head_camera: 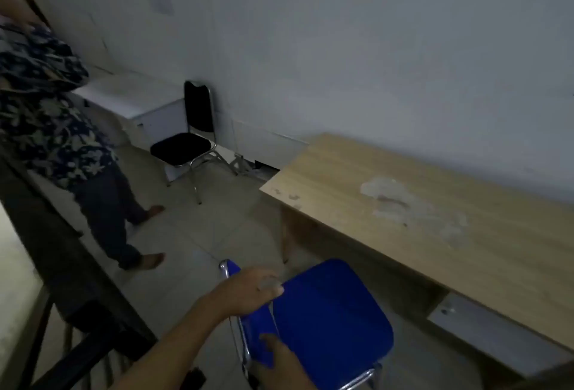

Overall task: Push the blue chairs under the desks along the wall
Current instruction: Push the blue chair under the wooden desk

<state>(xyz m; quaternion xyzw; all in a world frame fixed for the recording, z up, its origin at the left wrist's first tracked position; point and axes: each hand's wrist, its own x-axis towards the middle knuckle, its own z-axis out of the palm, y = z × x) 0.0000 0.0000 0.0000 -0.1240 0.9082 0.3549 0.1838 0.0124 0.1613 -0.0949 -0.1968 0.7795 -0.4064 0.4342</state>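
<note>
A blue chair with a chrome frame stands at the bottom centre, its seat facing a wooden desk that runs along the white wall on the right. The seat's front edge is just short of the desk's near edge. My left hand grips the top of the chair's blue backrest from above. My right hand holds the backrest lower down, thumb on its front face. The chair's legs are mostly hidden.
A black chair stands by the wall beyond the desk, next to a white desk. A person in a patterned shirt stands at left on the tiled floor. A dark railing runs along the left edge.
</note>
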